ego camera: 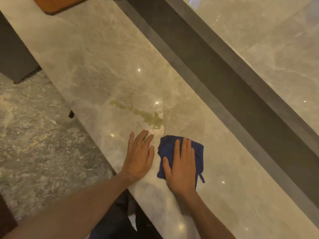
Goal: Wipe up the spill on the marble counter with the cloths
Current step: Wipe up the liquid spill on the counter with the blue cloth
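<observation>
Right hand (181, 164): flat, palm down, fingers extended and slightly spread, pressed on top of a folded dark blue cloth (198, 152). No curl in the fingers; the hand lies on the cloth rather than gripping it. The cloth shows on both sides of the hand and past the fingertips; a small loop tag (202, 178) sticks out at its lower right corner.

Left hand (139, 156): also flat and open, palm down on the bare marble counter (86, 57), holding nothing. It lies just beside the cloth, on its left, with a narrow strip of marble between them. Wrist sits near the counter's front edge. Both forearms bare.

Spill (150, 118): a yellowish-green liquid, beyond both hands, near the left fingertips and the cloth's far edge. It runs as a thin trail from the upper left into a wider pool at the lower right, with a clear wet sheen around the pool. The cloth is not touching the green part; whether its far edge reaches the wet sheen I cannot tell.

Counter: long, pale grey-beige, polished, with spot reflections from lights. Along its far side, a dark grey ledge (224, 80), then another glossy marble surface (276, 40). At the top left edge, a corner of an orange-brown tray or board (58, 4) rests on the counter, mostly cropped. On the left, below the counter edge, a mottled grey stone floor (34, 135).
</observation>
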